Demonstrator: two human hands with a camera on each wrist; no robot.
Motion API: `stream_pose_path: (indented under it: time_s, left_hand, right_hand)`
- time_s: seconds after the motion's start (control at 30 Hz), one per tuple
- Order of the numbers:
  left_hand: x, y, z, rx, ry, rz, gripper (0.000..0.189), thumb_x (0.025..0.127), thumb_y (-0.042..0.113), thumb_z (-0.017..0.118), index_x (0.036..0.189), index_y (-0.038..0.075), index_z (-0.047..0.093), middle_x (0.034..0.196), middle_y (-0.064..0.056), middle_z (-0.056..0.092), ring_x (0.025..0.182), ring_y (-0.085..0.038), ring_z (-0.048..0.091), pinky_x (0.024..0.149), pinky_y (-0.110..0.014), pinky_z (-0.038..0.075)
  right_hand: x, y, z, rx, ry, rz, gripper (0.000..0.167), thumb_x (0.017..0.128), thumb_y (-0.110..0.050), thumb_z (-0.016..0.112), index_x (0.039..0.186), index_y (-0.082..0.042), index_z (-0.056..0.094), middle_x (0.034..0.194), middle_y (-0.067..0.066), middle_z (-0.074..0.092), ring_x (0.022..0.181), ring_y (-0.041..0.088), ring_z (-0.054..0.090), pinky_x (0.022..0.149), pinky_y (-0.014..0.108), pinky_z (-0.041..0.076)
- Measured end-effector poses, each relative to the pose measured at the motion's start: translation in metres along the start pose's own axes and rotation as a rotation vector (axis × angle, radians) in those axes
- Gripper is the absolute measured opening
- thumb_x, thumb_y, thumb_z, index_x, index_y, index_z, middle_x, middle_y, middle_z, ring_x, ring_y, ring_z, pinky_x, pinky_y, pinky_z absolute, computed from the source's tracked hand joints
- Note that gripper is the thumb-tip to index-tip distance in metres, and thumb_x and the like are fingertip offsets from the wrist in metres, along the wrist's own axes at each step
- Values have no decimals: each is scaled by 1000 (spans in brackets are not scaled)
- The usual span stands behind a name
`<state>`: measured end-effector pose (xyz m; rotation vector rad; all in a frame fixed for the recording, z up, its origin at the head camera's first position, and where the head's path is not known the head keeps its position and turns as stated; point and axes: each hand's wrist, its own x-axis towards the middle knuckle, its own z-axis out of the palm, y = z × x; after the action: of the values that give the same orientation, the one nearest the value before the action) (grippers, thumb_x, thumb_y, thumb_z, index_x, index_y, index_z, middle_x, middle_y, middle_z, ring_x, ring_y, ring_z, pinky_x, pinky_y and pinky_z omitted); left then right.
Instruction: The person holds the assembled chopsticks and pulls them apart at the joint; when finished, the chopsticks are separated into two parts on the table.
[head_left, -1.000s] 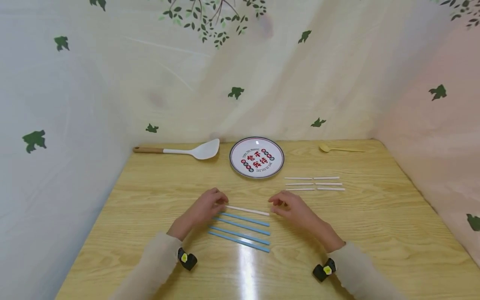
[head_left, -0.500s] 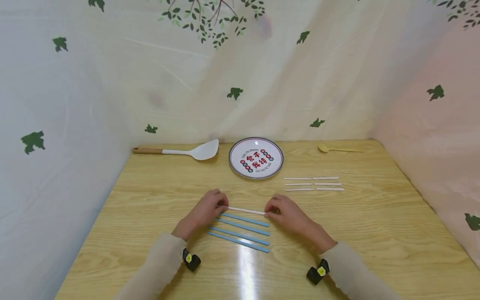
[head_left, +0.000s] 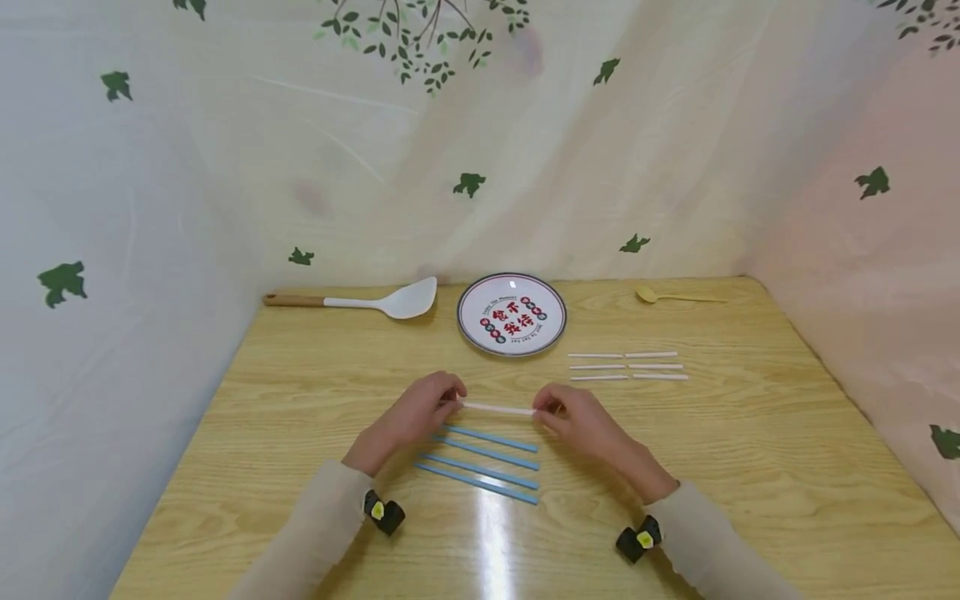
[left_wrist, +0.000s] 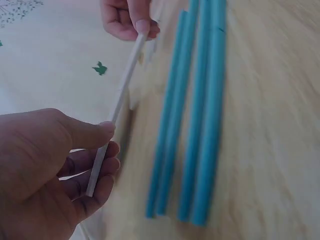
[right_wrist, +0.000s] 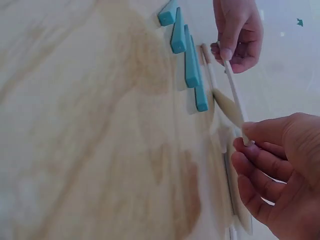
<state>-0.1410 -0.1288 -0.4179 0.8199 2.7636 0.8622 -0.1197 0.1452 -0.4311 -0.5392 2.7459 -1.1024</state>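
Observation:
Both hands pinch one thin white stick [head_left: 498,409], the left hand [head_left: 415,412] near its left end and the right hand [head_left: 585,423] at its right end. Raised above the table, the stick looks straight and whole. In the left wrist view, a short end of the white stick [left_wrist: 97,172] pokes out past the left thumb, over the curled fingers. The right wrist view has the right thumb and fingers holding the other tip. Just nearer the person, several blue chopsticks [head_left: 478,483] lie side by side on the table, touched by neither hand.
A white plate [head_left: 517,287] with red lettering stands at the back middle. Left of it lies a white spatula [head_left: 411,301] with a wooden handle; a yellow spoon [head_left: 649,296] is at the back right. Several short white sticks [head_left: 657,367] lie in rows at right.
The right hand has moved in and taken the stick's right end, while the left hand has closed on the other end. Both hands have lifted the white stick and moved it slightly away from the chopsticks.

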Motion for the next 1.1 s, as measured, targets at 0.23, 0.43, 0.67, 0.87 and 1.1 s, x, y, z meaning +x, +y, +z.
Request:
stream_pose_path:
  time_s: [0.23,0.43,0.67,0.87,1.1]
  left_hand:
    - [15,22,-5,31,-63,79,10,94,13,60,100,9,67,87,1,58,79,-11,53,73,-26,48]
    - [26,37,-1,53,-123,109,9,94,14,60,97,9,66,87,0,59,78,-11,52,73,-26,47]
    - [29,42,0,32,-98,108,7,95,13,59,95,9,65,84,1,58,75,-10,50,69,-25,45]
    - [31,39,4,19,-77,123,8,95,14,59,95,9,65,85,2,59,75,-9,51,69,-23,46]
    - [32,37,7,5,-38,148,6,93,14,61,91,9,65,84,2,59,75,-8,52,69,-23,46]
  right_hand:
    - [9,-8,-1,60,8,-97,12,91,-16,64,102,-10,67,91,-3,64,81,10,56,73,25,51]
    - [14,-14,0,26,17,-155,10,91,-16,64,99,-12,69,89,-4,63,79,9,54,71,23,50]
    - [14,-17,-1,4,40,-167,9,92,-17,64,97,-13,69,88,-5,62,78,8,54,70,23,50]
    - [12,-15,-3,-12,39,-152,7,92,-17,63,96,-14,68,89,-5,61,78,8,53,70,23,49]
    - [9,-13,-2,-11,46,-184,4,93,-14,61,93,-13,65,88,-3,60,77,8,52,69,23,48]
